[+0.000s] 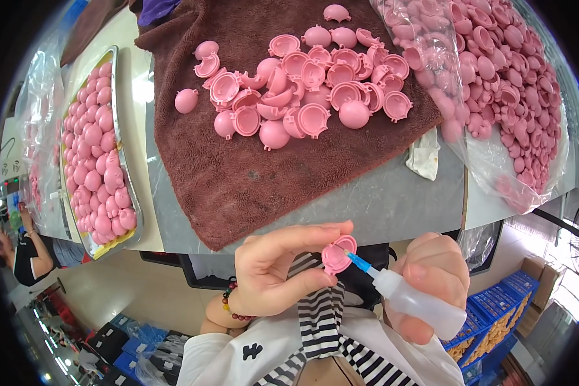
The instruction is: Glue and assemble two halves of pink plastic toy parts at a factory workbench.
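Between thumb and fingers, my left hand (273,267) pinches a pink hollow half-shell (336,258), its open side turned toward the right. My right hand (431,280) is wrapped round a translucent white squeeze bottle (412,302). The bottle's blue needle tip (359,260) points left, at the rim of the half-shell; whether it touches cannot be made out. Both hands are above my lap, just in front of the table edge. Beyond them, a loose group of pink half-shells (313,120) lies on a brown towel (238,193), some hollow side up, others dome up.
To the left stands a metal tray (115,96) heaped with pink rounded pieces (93,135). A clear plastic bag (521,199) full of pink half-shells (508,83) spills across the right side. A crumpled white cloth (424,156) lies beside the towel. Blue crates (505,296) stand at lower right; another person (35,254) is at far left.
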`<state>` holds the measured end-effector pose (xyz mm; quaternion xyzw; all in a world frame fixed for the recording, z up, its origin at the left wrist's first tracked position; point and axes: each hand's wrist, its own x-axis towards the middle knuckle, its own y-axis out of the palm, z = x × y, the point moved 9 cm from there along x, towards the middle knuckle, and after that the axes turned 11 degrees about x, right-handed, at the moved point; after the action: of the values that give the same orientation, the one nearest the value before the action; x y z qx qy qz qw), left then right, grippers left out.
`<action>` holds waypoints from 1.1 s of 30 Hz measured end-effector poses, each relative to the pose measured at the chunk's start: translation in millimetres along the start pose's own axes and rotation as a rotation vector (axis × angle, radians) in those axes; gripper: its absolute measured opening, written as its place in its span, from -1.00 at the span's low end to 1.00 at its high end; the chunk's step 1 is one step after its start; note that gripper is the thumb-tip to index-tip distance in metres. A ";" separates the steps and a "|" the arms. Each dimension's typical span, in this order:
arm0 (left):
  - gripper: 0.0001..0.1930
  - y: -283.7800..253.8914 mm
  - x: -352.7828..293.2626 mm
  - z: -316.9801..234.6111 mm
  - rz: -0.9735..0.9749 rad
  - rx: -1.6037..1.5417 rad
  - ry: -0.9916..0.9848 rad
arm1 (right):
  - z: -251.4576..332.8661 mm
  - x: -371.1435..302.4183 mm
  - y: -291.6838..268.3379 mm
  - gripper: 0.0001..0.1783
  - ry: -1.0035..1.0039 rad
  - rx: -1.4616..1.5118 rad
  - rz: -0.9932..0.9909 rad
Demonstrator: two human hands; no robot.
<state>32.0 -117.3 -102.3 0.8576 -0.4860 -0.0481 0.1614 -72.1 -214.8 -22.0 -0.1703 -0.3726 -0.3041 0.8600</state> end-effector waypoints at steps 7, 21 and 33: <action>-0.59 -4.8 1.2 -7.6 -0.046 0.277 0.046 | 0.9 -0.3 1.4 -0.32 -0.009 -0.002 0.009; -0.61 -7.6 2.5 -12.2 -0.061 0.408 0.137 | -0.8 -8.2 -6.4 -0.32 -0.015 0.061 -0.008; -0.67 7.7 -0.4 14.9 0.144 -0.618 -0.127 | -73.2 -24.8 -102.0 -0.61 0.576 -0.315 -0.308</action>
<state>21.9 -124.0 -113.9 0.7267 -0.5170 -0.2350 0.3865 -112.5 -320.2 -82.3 -0.1501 -0.0849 -0.5192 0.8371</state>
